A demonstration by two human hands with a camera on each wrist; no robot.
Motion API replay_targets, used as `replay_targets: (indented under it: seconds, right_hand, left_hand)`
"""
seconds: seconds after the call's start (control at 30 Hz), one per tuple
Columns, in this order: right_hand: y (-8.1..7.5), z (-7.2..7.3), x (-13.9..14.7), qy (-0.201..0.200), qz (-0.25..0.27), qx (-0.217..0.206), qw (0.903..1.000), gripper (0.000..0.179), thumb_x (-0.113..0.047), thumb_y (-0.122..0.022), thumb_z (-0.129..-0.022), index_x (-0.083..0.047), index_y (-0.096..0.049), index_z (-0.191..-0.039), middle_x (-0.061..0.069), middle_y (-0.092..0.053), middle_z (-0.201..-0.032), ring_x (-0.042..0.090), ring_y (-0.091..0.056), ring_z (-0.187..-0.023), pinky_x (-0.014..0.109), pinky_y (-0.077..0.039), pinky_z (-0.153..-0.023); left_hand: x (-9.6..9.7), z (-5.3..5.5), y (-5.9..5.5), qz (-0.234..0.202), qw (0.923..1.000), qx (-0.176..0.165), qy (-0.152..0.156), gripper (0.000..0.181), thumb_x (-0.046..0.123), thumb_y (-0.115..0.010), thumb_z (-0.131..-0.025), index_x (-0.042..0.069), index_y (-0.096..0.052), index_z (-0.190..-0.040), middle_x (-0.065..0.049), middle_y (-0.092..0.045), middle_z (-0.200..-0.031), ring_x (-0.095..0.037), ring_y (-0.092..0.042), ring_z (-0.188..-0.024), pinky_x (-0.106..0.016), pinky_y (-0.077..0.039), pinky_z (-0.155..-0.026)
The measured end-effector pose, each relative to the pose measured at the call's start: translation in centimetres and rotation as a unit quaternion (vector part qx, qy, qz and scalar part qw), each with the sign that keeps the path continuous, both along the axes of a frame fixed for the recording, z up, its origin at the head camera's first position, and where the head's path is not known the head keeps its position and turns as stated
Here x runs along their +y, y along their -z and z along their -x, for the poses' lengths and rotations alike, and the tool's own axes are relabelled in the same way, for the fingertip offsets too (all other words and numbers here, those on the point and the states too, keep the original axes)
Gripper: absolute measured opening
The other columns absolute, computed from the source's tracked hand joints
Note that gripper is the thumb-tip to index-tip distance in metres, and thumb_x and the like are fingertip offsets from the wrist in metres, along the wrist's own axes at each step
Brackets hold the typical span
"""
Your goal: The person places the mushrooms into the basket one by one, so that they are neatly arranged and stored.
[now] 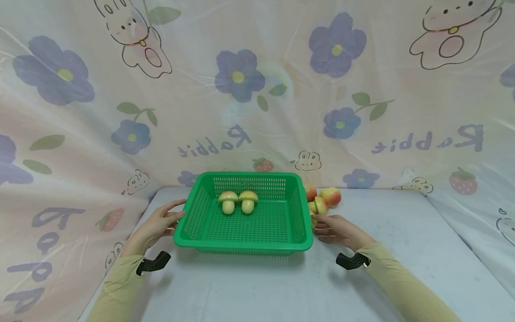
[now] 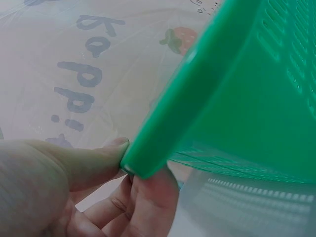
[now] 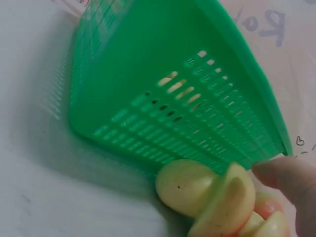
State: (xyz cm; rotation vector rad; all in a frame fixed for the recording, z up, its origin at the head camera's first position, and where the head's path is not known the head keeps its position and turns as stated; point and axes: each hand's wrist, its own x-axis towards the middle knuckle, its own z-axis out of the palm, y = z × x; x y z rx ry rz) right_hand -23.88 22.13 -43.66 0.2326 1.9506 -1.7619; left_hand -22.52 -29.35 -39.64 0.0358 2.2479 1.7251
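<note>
Head view, nearest first: two arms in pale yellow sleeves reach forward over a grey-white table (image 1: 249, 290), each wrist carrying a black camera mount. The left hand (image 1: 158, 223) and the right hand (image 1: 338, 230) sit well apart, one at either short side of a green basket (image 1: 193, 235) that stands near the middle of the table. The left wrist view shows the left thumb (image 2: 91, 160) pressed on the outside of the basket's rim (image 2: 163, 126) with fingers curled beneath it, so this hand pinches the rim. The right hand lies just beside the basket's right wall, fingers fairly straight; the right wrist view shows one fingertip (image 3: 289, 175) at the rim's corner, but whether it grips cannot be told.

Inside the basket, towards its far wall, two toy mushrooms (image 1: 238, 201) stand upright side by side, touching. Outside, against the right wall and just beyond the right hand, lies a cluster of more toy mushrooms (image 1: 323, 199) with reddish-yellow caps.

Behind the table hangs a backdrop (image 1: 257, 89) printed with purple flowers, strawberries and cartoon rabbits; its lettering appears mirrored and reads "Rabbit" in several places.
</note>
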Motion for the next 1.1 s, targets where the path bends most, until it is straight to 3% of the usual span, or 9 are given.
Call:
replay_targets:
  seconds: [0.2,0.37,0.9,1.1]
  right_hand:
    - [0.0,0.1,-0.4,-0.008,-0.040,0.000,0.9992,0.055,-0.046,-0.063,-0.090,0.003,-0.053,-0.115,0.011,-0.060,-0.104,0.023,-0.058,-0.097,0.036,-0.050,-0.086]
    - [-0.2,0.1,-0.9,0.018,-0.058,-0.006,0.9981,0.053,-0.046,-0.067,-0.087,0.002,-0.056,-0.109,0.012,-0.060,-0.099,0.024,-0.058,-0.090,0.035,-0.050,-0.080]
    - [-0.2,0.2,-1.5,0.015,-0.100,0.002,0.9949,0.051,-0.044,-0.059,-0.093,0.003,-0.051,-0.112,0.012,-0.057,-0.099,0.022,-0.055,-0.085,0.032,-0.050,-0.075]
    - [-0.2,0.0,-1.5,0.023,-0.106,0.006,0.9941,0.045,-0.040,-0.060,-0.093,0.002,-0.053,-0.105,0.011,-0.057,-0.097,0.021,-0.056,-0.084,0.033,-0.051,-0.076]
  left_hand:
    - [0.0,0.1,0.0,-0.003,1.0000,-0.002,0.000,0.061,0.023,-0.054,-0.100,0.014,-0.025,-0.152,-0.006,-0.064,-0.087,-0.013,-0.060,-0.070,-0.030,-0.054,-0.063]
    - [0.0,0.1,0.0,-0.005,1.0000,-0.004,0.002,0.060,0.022,-0.053,-0.100,0.014,-0.025,-0.152,-0.005,-0.064,-0.088,-0.013,-0.059,-0.069,-0.029,-0.054,-0.063]
    - [-0.1,0.0,0.0,-0.005,1.0000,-0.003,0.000,0.062,0.024,-0.055,-0.099,0.014,-0.025,-0.152,-0.006,-0.065,-0.089,-0.012,-0.059,-0.070,-0.029,-0.054,-0.063]
    - [-0.1,0.0,0.0,-0.006,1.0000,-0.004,0.000,0.061,0.023,-0.054,-0.099,0.014,-0.025,-0.152,-0.006,-0.065,-0.089,-0.013,-0.060,-0.070,-0.029,-0.054,-0.063]
